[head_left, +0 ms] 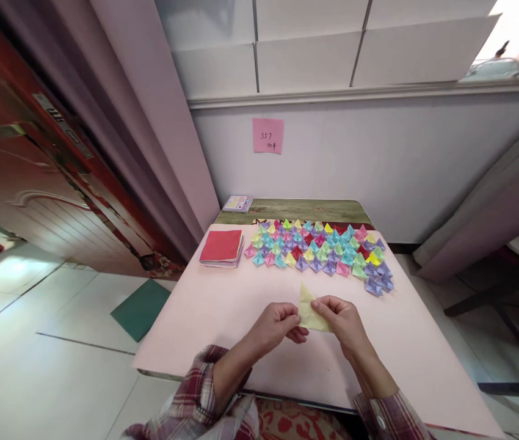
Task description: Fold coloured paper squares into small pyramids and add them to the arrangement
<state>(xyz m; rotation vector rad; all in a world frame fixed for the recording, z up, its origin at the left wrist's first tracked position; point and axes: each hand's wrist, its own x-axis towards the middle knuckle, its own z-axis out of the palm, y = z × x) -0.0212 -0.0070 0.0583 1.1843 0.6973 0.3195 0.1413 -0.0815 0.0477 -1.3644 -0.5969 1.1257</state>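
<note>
Between my two hands is a pale yellow sheet of folding paper [311, 316], creased into a pointed shape and lifted over the near part of the table. My left hand [280, 324] pinches its lower left edge between thumb and fingers. At the right, my right hand [339, 315] grips it with the thumb pressed on its front face. Beyond my hands lie rows of small folded paper pieces [317, 250] in purple, green, blue, pink, red and yellow. A stack of square paper [221, 246] with a red sheet on top sits at the left.
A pink cover [204, 324] lies over the table, with its green wood-look top [296, 209] bare at the back. A small packet [237, 204] rests at the far left corner. On the wall is a pink note [267, 135]. A green square [140, 309] lies on the floor.
</note>
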